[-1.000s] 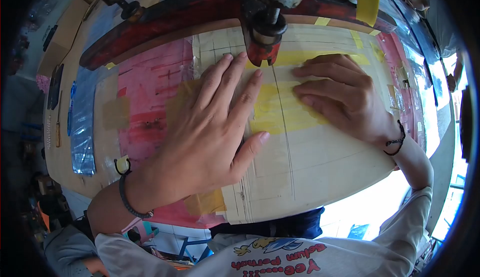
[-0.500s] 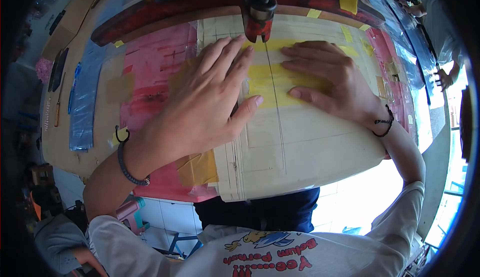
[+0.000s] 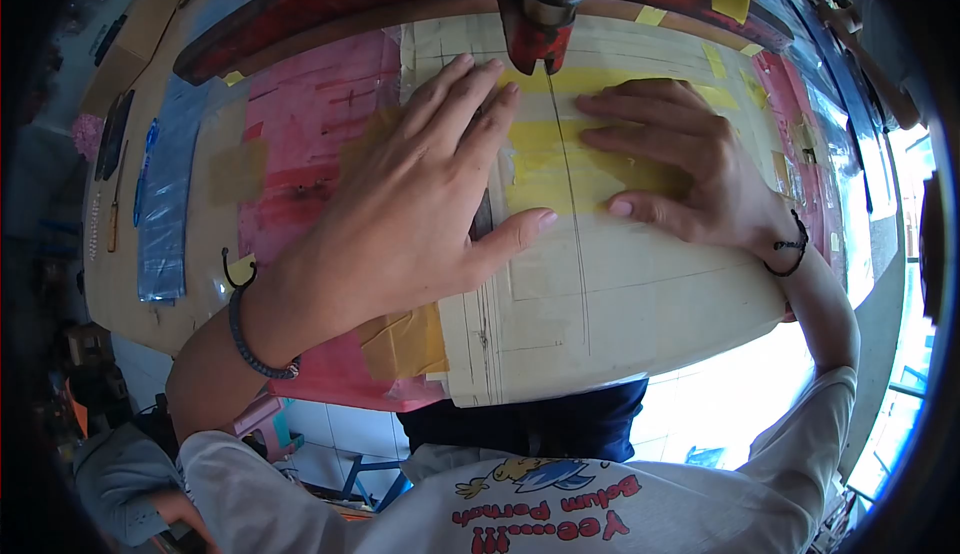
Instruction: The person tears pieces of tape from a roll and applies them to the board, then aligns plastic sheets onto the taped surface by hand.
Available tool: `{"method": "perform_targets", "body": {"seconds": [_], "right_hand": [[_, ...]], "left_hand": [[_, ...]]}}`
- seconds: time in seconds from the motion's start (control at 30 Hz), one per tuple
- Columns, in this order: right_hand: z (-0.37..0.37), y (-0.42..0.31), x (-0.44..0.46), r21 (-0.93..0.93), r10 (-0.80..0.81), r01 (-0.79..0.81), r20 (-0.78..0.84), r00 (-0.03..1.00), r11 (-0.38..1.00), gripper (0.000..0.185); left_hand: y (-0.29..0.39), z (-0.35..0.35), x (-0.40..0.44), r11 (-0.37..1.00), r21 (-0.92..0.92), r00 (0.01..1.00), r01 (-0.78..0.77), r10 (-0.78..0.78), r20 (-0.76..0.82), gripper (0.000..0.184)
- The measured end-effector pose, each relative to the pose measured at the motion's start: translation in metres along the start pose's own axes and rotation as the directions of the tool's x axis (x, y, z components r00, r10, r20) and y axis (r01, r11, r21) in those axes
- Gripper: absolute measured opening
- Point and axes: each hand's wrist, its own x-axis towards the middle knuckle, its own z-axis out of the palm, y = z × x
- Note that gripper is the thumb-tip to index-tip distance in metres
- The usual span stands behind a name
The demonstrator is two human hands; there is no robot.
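Observation:
My left hand (image 3: 400, 204) lies flat with fingers stretched out, across the left edge of a cream-coloured sheet (image 3: 650, 304). On the sheet's right part rests my right hand (image 3: 690, 159), fingers extended and slightly spread over yellow tape (image 3: 535, 169). Neither hand holds anything. Between them, a thin dark line (image 3: 579, 244) runs down the sheet from below the forked tip of a red metal tool head (image 3: 541, 39). Pencil-like ruled lines mark the sheet. My palms hide parts of the tape and sheet.
A worn red bar (image 3: 400, 4) spans the far side of the work surface. Pink taped covering (image 3: 310, 144) lies left of the sheet, with blue plastic (image 3: 165, 224) and a blue pen (image 3: 149, 144) further left. Other people are partly visible at the lower left and upper right.
The sheet and the red tool head appear slightly further right in the view. Both hands stay flat on the surface and shift a little right in the view too.

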Motion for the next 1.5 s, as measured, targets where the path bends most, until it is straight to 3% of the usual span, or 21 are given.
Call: {"method": "perform_targets", "body": {"seconds": [0.53, 0.73, 1.03, 1.23, 1.5], "right_hand": [[-0.002, 0.006, -0.001, 0.064, -0.118, 0.114, 0.067, 0.991, 0.991, 0.050], [-0.002, 0.005, -0.001, 0.075, -0.109, 0.104, 0.064, 0.992, 0.992, 0.045], [-0.002, 0.000, -0.001, 0.006, 0.080, -0.080, 0.028, 0.996, 0.997, 0.043], [-0.002, -0.001, -0.001, 0.034, 0.107, -0.109, 0.052, 0.993, 0.993, 0.042], [-0.006, -0.002, 0.001, -0.017, 0.024, -0.023, 0.041, 0.999, 1.000, 0.044]], "left_hand": [[0.004, -0.003, -0.005, 0.996, 0.091, 0.999, 0.027, -0.029, 0.025, 0.078], [0.010, -0.005, -0.008, 0.990, 0.117, 0.997, 0.082, -0.083, 0.004, 0.076], [0.006, -0.007, -0.006, 0.990, 0.125, 0.996, 0.059, -0.050, -0.071, 0.071], [-0.002, -0.018, -0.001, 0.991, 0.121, 0.997, 0.057, -0.050, -0.059, 0.065], [-0.002, -0.017, 0.001, 0.992, 0.086, 0.995, 0.087, -0.083, -0.051, 0.066]]}}
